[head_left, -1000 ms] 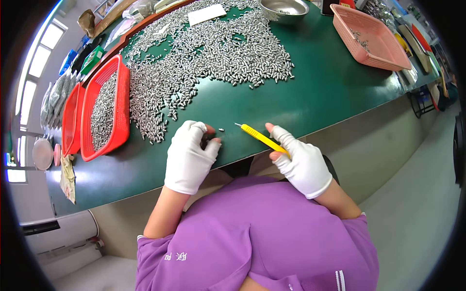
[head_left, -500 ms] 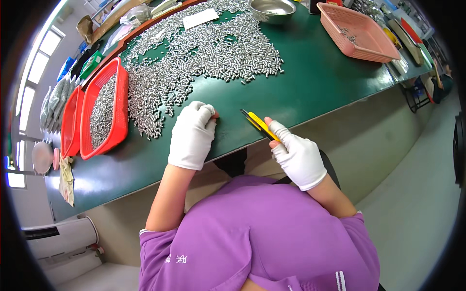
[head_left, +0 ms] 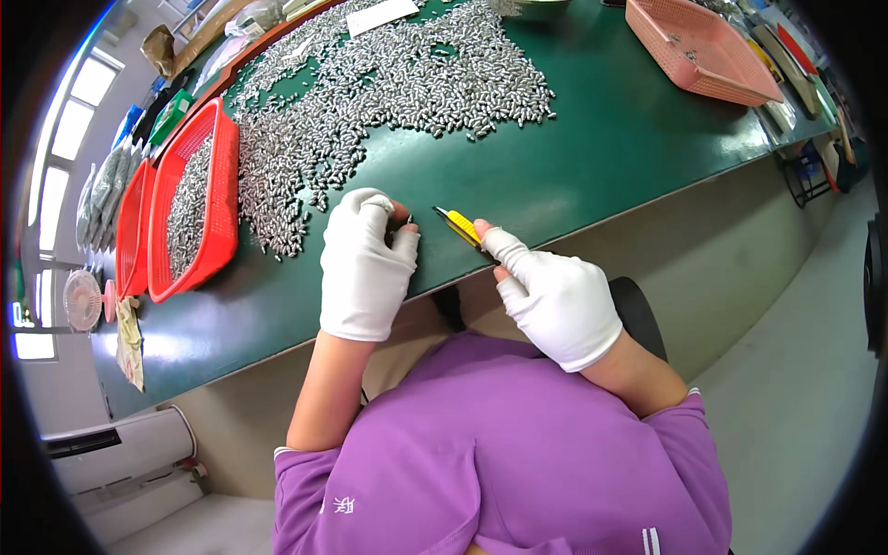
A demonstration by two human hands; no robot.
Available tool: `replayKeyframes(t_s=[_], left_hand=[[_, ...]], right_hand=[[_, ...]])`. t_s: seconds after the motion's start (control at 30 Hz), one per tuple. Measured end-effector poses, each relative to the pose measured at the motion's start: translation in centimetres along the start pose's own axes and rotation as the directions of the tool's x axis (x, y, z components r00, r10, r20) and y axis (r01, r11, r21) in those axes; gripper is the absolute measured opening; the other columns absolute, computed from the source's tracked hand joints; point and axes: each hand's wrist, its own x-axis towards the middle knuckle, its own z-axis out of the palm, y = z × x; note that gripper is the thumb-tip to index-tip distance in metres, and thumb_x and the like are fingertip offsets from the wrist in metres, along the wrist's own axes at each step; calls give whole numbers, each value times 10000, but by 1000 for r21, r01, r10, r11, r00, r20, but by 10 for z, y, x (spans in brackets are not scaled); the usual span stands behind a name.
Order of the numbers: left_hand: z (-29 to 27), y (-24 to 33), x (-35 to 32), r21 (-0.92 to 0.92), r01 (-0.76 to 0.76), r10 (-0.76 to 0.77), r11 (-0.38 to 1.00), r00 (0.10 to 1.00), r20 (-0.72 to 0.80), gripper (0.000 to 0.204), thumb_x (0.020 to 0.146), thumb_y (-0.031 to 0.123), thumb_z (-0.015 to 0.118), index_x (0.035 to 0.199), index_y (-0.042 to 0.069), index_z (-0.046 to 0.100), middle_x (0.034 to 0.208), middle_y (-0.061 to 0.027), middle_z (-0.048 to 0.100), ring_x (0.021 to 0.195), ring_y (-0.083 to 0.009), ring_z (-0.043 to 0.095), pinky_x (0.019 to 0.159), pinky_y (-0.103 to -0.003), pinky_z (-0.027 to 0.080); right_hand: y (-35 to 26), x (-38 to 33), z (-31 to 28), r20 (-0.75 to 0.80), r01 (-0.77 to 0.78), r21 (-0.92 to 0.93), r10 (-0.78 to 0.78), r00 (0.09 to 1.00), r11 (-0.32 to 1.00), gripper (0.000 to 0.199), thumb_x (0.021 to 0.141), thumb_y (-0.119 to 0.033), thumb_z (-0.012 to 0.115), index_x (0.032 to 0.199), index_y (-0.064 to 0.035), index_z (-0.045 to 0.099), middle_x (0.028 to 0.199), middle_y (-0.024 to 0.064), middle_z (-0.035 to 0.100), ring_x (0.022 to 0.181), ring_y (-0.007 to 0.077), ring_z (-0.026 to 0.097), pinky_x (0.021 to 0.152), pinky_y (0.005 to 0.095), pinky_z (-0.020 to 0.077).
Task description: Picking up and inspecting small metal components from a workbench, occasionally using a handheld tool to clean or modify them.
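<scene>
Spanning the view, the green counter (head_left: 592,166) is smooth and glossy. Across its far left part lies a broad spread of metal pieces (head_left: 462,83), short, shiny, rounded and silver, with ragged edges. Against the left side of that spread stands a long red plastic basket (head_left: 219,213) with perforated walls, holding more such pieces; a second red basket (head_left: 136,231) sits just beyond it on the left. At the far right, a pink lattice basket (head_left: 731,91) holds a few pieces. The left hand (head_left: 370,268) and right hand (head_left: 564,305) wear white cloth gloves with bare thumb tips; the left stands between the red basket and the knife. A flat white card (head_left: 382,16) lies on the far pieces. The right grip pinches a slim yellow-and-black knife (head_left: 462,227), its tip slanting toward the left hand. The left grip, fingers curled, pinches one small piece (head_left: 410,220), mostly hidden at the thumb tip.
</scene>
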Motion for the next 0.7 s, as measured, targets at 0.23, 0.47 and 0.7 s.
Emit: replayKeyframes(t_s=[0.23, 0.47, 0.7], left_hand=[[3, -7, 0, -52, 4, -5, 999, 1000, -23, 99, 786, -66, 650, 838, -12, 585, 910, -57, 564, 689, -118, 557, 645, -253, 470], [4, -8, -1, -87, 10, -12, 996, 1000, -21, 95, 781, -78, 649, 824, -22, 586, 947, -57, 562, 701, -108, 556, 648, -243, 467], [3, -8, 0, -61, -5, 4, 998, 1000, -16, 106, 779, -82, 656, 816, -13, 584, 959, -56, 569, 711, -111, 559, 655, -238, 469]], right_hand=[[-4, 4, 3, 15, 33, -17, -33, 999, 999, 428, 841, -160, 627, 1269, -154, 623, 551, 5, 538, 462, 160, 552, 433, 316, 453], [-10, 7, -2, 120, -3, 46, -3, 993, 999, 491, 805, -120, 656, 1290, -180, 612, 563, 49, 563, 467, 211, 562, 458, 351, 476], [-5, 13, -4, 148, 24, 42, -30, 989, 999, 491, 804, -123, 651, 1292, -168, 608, 597, 41, 583, 487, 200, 574, 471, 346, 485]])
